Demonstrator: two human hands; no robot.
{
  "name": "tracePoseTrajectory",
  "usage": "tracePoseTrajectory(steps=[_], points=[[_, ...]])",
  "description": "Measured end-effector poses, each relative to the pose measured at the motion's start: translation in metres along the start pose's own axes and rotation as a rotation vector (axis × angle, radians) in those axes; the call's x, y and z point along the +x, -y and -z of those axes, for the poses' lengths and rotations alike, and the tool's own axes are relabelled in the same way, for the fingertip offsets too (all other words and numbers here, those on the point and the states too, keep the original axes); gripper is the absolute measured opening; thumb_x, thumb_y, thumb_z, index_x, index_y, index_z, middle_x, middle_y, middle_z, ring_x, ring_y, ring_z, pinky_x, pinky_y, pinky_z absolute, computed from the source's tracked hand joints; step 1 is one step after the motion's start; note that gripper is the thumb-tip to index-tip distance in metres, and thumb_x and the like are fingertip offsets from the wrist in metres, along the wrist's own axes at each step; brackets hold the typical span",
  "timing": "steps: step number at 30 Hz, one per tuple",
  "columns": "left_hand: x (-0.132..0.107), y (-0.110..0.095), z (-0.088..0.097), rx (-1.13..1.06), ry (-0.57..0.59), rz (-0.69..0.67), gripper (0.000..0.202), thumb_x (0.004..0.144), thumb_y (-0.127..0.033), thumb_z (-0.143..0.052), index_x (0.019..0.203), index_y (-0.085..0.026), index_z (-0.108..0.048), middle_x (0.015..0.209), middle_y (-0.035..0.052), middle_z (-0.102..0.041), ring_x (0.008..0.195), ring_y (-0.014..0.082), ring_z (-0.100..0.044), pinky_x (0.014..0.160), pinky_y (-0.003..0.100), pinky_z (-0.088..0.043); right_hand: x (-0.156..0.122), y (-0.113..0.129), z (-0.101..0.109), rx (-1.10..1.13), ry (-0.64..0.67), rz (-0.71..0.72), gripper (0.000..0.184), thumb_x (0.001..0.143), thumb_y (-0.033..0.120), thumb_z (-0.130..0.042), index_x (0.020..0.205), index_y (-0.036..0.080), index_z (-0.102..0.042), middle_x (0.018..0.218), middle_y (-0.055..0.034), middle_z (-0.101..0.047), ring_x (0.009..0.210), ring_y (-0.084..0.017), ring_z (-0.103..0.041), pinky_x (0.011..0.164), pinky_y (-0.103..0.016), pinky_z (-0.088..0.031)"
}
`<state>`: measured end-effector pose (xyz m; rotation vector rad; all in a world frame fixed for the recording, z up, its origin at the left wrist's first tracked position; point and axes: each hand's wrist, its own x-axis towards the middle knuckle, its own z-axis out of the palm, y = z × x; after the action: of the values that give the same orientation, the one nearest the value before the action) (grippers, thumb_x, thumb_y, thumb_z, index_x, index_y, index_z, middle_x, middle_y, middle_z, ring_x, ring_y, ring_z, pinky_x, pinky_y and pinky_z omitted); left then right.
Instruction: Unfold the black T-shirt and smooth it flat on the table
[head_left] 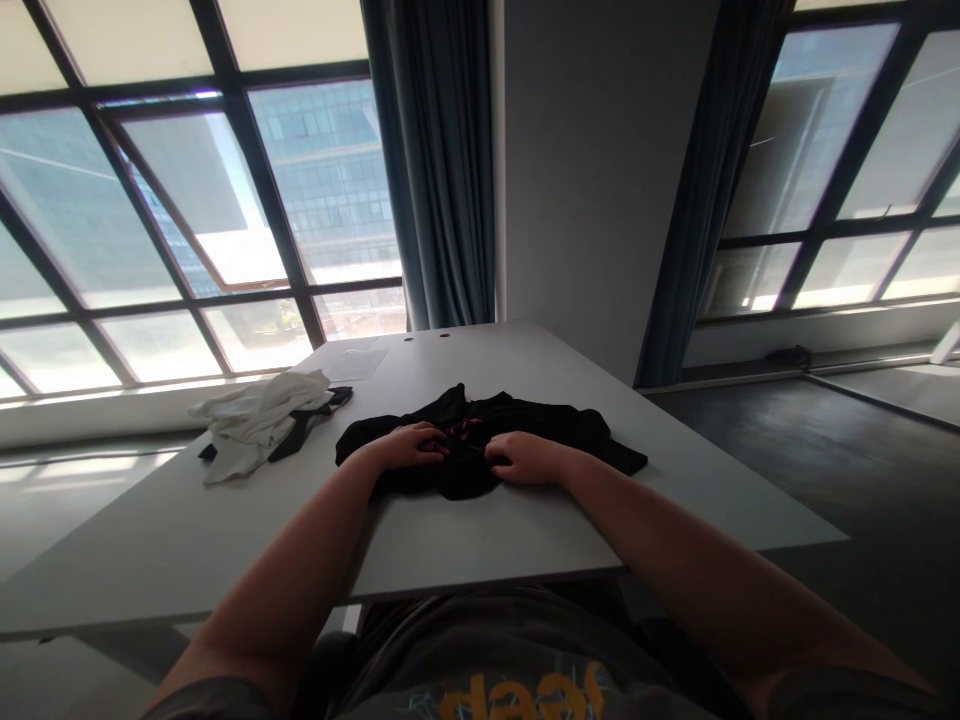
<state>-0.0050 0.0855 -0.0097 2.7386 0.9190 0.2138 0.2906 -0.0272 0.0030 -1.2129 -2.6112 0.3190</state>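
A crumpled black garment (540,425) with a pink pattern near its middle lies on the white table (450,545). My left hand (409,446) rests on the garment's left part, fingers curled into the cloth. My right hand (525,458) lies on it just to the right, fingers bent and pressed on the fabric. The two hands are close together, nearly touching at the garment's middle.
A heap of white cloth with a dark piece (259,420) lies on the table's left side. A sheet of paper (358,364) rests further back. Large windows, curtains and a grey pillar stand behind the table; dark floor lies to the right.
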Motion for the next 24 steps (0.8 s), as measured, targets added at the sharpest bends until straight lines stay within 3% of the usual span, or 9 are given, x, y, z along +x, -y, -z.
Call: tracePoseTrajectory(steps=[8, 24], points=[[0.005, 0.01, -0.008, 0.034, -0.035, 0.028, 0.043, 0.098, -0.06, -0.054, 0.114, -0.027, -0.076, 0.145, 0.0053, -0.058, 0.125, 0.0247, -0.06, 0.114, 0.038, -0.043, -0.008, -0.013, 0.014, 0.167, 0.1, -0.205, 0.022, 0.093, 0.036, -0.063, 0.105, 0.02, -0.074, 0.095, -0.0035, -0.072, 0.082, -0.018, -0.064, 0.072, -0.026, -0.042], [0.006, 0.009, -0.008, 0.023, -0.035, 0.037, 0.043, 0.098, -0.059, -0.054, 0.12, -0.027, -0.074, 0.146, 0.0061, -0.057, 0.129, 0.0264, -0.057, 0.116, 0.041, -0.042, -0.009, -0.012, 0.013, 0.178, 0.134, -0.215, 0.023, 0.093, 0.036, -0.063, 0.105, 0.02, -0.074, 0.101, -0.0041, -0.071, 0.087, -0.018, -0.063, 0.073, -0.026, -0.042]])
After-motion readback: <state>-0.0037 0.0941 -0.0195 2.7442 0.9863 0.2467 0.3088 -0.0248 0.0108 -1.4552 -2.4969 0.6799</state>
